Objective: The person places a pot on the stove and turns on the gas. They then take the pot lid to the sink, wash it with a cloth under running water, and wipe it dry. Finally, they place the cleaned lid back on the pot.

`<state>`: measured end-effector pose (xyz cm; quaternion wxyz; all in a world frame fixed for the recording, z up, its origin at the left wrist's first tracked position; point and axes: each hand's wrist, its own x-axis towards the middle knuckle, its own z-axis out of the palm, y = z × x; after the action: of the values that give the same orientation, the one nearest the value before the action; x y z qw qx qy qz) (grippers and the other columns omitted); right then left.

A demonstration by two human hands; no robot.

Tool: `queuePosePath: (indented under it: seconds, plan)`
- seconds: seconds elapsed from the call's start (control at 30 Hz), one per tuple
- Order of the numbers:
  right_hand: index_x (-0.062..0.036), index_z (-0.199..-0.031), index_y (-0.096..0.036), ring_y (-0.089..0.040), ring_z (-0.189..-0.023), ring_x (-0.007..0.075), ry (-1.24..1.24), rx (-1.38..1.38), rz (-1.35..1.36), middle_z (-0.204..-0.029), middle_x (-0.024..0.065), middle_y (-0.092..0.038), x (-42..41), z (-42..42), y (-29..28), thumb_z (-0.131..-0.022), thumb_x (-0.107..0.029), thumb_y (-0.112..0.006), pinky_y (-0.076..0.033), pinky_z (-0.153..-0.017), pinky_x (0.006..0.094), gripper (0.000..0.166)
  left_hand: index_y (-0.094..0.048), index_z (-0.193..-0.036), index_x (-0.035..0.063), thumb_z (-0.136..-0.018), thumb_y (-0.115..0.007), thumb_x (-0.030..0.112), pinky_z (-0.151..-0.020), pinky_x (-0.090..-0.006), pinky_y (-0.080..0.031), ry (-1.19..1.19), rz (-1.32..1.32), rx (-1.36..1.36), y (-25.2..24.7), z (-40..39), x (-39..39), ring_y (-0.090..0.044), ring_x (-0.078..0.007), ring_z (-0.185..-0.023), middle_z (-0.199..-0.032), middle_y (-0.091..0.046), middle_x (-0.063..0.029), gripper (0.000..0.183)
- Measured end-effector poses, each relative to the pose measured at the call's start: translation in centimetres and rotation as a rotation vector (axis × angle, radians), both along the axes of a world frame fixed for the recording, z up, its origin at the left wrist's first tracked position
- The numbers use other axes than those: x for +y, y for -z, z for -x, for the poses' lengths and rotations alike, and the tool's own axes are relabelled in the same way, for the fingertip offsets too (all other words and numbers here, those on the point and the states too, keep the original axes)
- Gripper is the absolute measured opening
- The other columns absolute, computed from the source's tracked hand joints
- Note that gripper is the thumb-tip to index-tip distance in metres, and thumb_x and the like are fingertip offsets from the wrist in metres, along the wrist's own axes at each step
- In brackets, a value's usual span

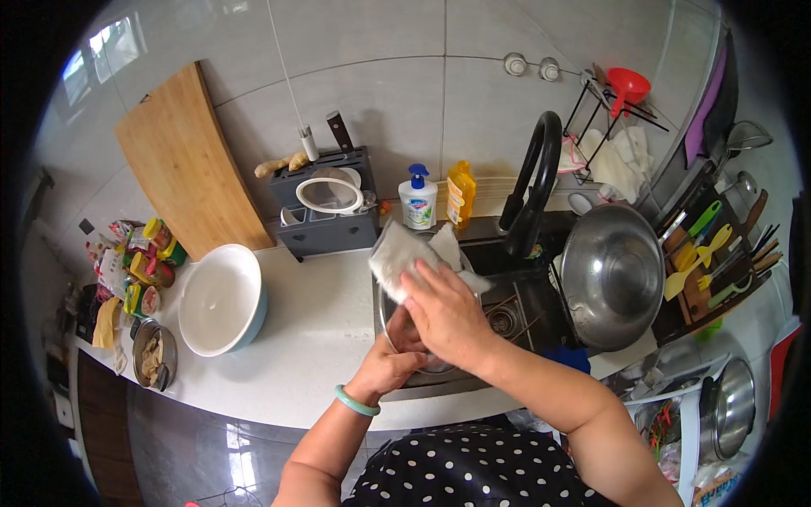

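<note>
Over the left part of the black sink, my right hand presses a folded white cloth against a round, see-through vessel, perhaps a glass bowl or lid. My left hand, with a jade-green bangle on its wrist, grips the lower rim of that vessel; its fingers show through the clear wall. Loose cloth ends hang beyond my right hand. A black faucet stands behind the sink. How much of the vessel lies beneath the cloth is hidden.
Left on the white counter stand a white-and-blue basin, a steel pot and a wooden cutting board. A knife block, a pump bottle and a yellow bottle line the wall. A large steel bowl leans at right.
</note>
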<state>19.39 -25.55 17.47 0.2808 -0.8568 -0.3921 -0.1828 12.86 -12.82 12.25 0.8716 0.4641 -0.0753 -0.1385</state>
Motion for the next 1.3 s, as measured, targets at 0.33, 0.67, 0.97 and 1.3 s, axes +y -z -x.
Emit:
queuePosePath:
  seconds: [0.33, 0.67, 0.97, 1.3]
  plan:
    - [-0.0027, -0.088, -0.064, -0.059, -0.080, 0.0325, 0.145, 0.345, -0.283, -0.088, 0.0169, -0.061, -1.4, -9.2, 2.1, -0.082, -0.024, -0.061, -0.046, -0.074, 0.0388, 0.022, -0.001, -0.146, 0.0280, -0.069, -0.046, -0.015, -0.094, -0.0534, -0.042, 0.056, 0.128, -0.002, 0.2, 0.7, -0.1, -0.036, -0.0370, -0.128, -0.140, -0.032, -0.0212, 0.099]
    - [-0.0067, -0.105, -0.063, -0.052, -0.091, 0.0197, 0.179, 0.496, -0.626, -0.101, 0.0098, -0.054, -2.4, -10.3, 6.3, -0.089, -0.019, -0.054, -0.041, -0.084, 0.0284, 0.022, -0.004, -0.145, 0.0315, -0.070, -0.047, -0.016, -0.097, -0.0535, -0.040, -0.028, 0.178, -0.080, -0.6, 0.9, 1.0, -0.033, -0.0386, -0.130, -0.142, -0.029, -0.0239, 0.099]
    - [-0.0211, -0.100, -0.070, -0.043, -0.106, 0.0263, -0.482, 0.010, -0.087, -0.106, 0.0033, -0.053, 1.7, -5.9, -1.7, -0.074, -0.028, -0.070, -0.032, -0.096, 0.0391, 0.027, -0.007, -0.146, 0.0201, -0.071, -0.045, -0.015, -0.095, -0.0481, -0.043, 0.125, 0.071, -0.029, 0.1, 0.4, 1.6, -0.034, -0.0373, -0.130, -0.142, -0.029, -0.0216, 0.091]
    - [-0.0056, -0.113, -0.058, -0.062, -0.087, 0.0181, -0.202, 1.410, -0.937, -0.100, 0.0045, -0.064, -2.0, -9.7, 3.8, -0.089, -0.035, -0.056, -0.050, -0.078, 0.0331, 0.038, -0.005, -0.145, 0.0328, -0.070, -0.047, -0.015, -0.093, -0.0566, -0.043, -0.079, 0.103, -0.205, -2.5, 2.0, 3.5, -0.039, -0.0400, -0.125, -0.137, -0.038, -0.0222, 0.098]
